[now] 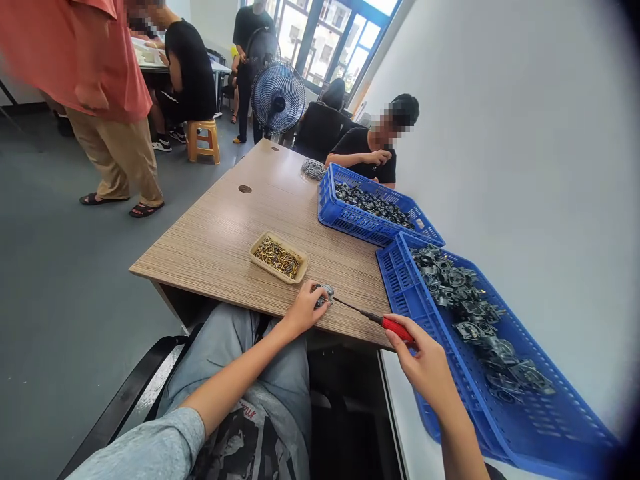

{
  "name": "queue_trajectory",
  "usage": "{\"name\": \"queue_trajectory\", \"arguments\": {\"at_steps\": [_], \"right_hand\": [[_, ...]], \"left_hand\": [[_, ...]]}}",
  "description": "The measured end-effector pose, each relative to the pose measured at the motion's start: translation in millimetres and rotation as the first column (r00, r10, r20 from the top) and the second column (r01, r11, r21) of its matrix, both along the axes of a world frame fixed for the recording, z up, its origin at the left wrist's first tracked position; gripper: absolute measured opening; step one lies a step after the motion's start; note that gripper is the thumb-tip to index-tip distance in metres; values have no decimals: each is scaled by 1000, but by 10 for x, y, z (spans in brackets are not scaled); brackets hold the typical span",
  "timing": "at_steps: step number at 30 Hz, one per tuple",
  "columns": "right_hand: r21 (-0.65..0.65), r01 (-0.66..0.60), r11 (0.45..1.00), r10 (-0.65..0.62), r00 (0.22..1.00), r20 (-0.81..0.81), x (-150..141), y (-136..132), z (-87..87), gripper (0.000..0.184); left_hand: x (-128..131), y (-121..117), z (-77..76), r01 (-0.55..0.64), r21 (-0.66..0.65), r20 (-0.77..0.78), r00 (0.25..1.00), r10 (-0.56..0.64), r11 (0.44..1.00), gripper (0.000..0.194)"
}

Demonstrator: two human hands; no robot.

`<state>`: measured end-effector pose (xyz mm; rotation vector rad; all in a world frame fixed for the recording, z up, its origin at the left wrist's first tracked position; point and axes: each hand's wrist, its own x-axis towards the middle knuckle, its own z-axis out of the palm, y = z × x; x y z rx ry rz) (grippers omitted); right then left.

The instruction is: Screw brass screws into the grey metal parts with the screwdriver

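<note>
On the table near its front edge, my left hand (304, 309) grips a small grey metal part (325, 293), its fingers closed around the near side. My right hand (423, 357) is wrapped round the red handle of a screwdriver (397, 329). The screwdriver's shaft points left, and its tip meets the right side of the metal part; whether it sits in a screw is too small to tell. Just beyond my left hand stands a cream tray (303, 272) filled with brass-coloured screws (277, 257).
At the right, a blue crate (400, 293) holds grey metal parts (450, 280). Behind it another blue crate (345, 223) holds darker parts. A person (370, 150) sits at the far end. A fan (279, 98) stands beyond the table (215, 230); a person in red (100, 60) stands left.
</note>
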<state>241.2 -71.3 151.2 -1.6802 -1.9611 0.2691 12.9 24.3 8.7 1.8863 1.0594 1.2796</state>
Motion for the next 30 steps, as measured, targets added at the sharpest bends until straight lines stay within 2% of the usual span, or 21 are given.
{"name": "queue_trajectory", "arguments": {"at_steps": [8, 19, 30], "right_hand": [[-13, -45, 999, 45, 999, -16, 5, -23, -126, 32], [-26, 5, 1000, -5, 1000, -25, -27, -12, -133, 36], [-17, -1, 1000, 1, 1000, -8, -57, -20, -113, 36]], "left_hand": [[4, -6, -6, 0, 4, 16, 1000, 0, 1000, 12], [4, -8, -8, -6, -8, 21, 1000, 6, 1000, 13], [3, -8, -34, -8, -11, 15, 1000, 8, 1000, 14]]}}
